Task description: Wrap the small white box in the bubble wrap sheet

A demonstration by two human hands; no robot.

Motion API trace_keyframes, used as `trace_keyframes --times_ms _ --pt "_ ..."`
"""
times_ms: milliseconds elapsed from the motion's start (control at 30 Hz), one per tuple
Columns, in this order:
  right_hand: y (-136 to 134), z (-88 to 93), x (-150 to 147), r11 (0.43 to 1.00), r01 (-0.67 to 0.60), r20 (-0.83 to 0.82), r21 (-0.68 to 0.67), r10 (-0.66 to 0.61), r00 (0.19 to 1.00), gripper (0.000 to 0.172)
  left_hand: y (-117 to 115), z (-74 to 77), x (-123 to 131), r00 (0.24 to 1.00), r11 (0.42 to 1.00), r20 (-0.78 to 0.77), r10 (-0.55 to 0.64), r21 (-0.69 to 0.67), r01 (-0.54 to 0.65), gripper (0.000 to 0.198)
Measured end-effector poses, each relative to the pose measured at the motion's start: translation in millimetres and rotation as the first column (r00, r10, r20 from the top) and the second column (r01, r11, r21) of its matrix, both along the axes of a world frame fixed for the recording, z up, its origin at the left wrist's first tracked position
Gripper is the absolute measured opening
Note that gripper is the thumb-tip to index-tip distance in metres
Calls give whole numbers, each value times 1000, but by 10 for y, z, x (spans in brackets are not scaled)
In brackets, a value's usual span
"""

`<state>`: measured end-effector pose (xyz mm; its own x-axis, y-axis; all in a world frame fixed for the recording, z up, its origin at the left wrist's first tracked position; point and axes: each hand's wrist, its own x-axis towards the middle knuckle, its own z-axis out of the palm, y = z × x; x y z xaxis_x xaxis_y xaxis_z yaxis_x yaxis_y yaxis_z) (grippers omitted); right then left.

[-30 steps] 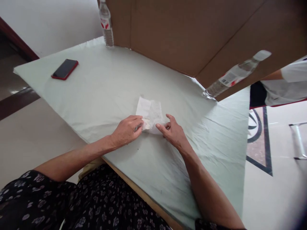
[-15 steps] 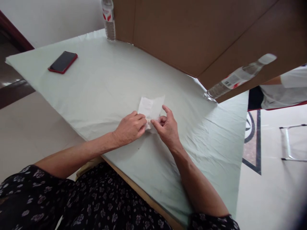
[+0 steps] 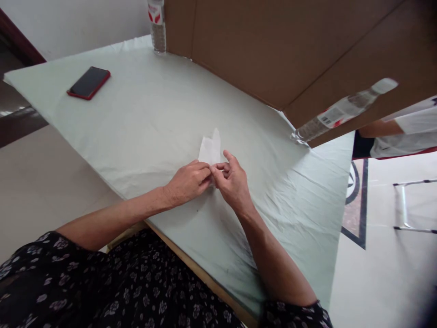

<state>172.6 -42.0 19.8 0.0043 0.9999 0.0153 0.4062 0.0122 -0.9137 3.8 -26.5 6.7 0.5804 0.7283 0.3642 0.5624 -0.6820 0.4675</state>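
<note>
A small white paper tissue (image 3: 210, 148) rests on the pale green cloth of the table (image 3: 150, 114), folded narrow with its far end sticking up. My left hand (image 3: 187, 181) pinches its near edge from the left, fingers closed. From the right, my right hand (image 3: 232, 181) pinches the same edge, fingertips meeting those of the left hand. The part of the tissue under my fingers is hidden.
A red-cased phone (image 3: 88, 82) lies at the far left of the table. Brown cardboard panels (image 3: 273, 50) stand along the back, with a water bottle (image 3: 157, 25) at their left end and another bottle (image 3: 341, 115) at the right. Another person's arm (image 3: 382, 129) shows beyond.
My two hands have come together on the tissue's near edge. The tissue has gone from a wide flat sheet to a narrow folded strip with its far end raised.
</note>
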Motion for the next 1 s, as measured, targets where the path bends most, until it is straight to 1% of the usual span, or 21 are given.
trace_keyframes --times_ms 67,133,233,367,433,533,567,633,733,767,800,867,933,967,1000 --pt "-46 7 20 999 -33 25 -5 33 999 65 -10 -29 30 997 999 68 28 -43 -25 11" --pt "-84 8 48 996 -83 56 9 83 995 62 -33 -65 55 985 993 153 83 -90 -70 12" --pt "-116 8 76 984 -167 150 61 157 976 64 -78 -107 74 944 982 289 160 -148 -121 15" --pt "-129 13 89 959 -265 295 102 225 928 69 -124 -95 81 876 959 427 225 -258 -120 27" --pt "-135 17 102 945 -309 350 108 255 901 72 -128 -62 97 848 931 450 280 -342 -127 26" --pt "-133 31 136 926 -362 398 107 294 869 75 -108 -16 150 820 884 434 374 -436 -172 12" --pt "-125 39 149 922 -375 401 100 307 863 75 -100 -8 172 815 873 424 394 -451 -187 11" --pt "-93 58 177 912 -400 389 86 339 856 76 -87 -3 213 812 863 409 415 -461 -209 15" --pt "-13 82 223 893 -445 294 58 411 863 76 -84 -11 250 813 859 392 430 -455 -234 19" --pt "17 86 241 894 -445 237 54 421 875 75 -86 -12 253 816 857 381 435 -453 -245 20" --pt "46 87 261 905 -422 176 62 406 897 73 -87 -12 253 822 855 365 437 -451 -255 20" --pt "104 76 308 946 -304 89 113 295 951 63 -88 -5 245 840 855 331 431 -446 -263 20" --pt "163 45 358 967 -171 91 189 157 983 52 -90 4 234 858 862 307 412 -437 -258 19" --pt "193 22 380 965 -142 118 222 118 986 48 -92 7 229 865 866 299 403 -430 -254 18" --pt "226 -5 398 959 -144 155 242 108 982 46 -95 8 225 872 872 292 394 -418 -254 18"
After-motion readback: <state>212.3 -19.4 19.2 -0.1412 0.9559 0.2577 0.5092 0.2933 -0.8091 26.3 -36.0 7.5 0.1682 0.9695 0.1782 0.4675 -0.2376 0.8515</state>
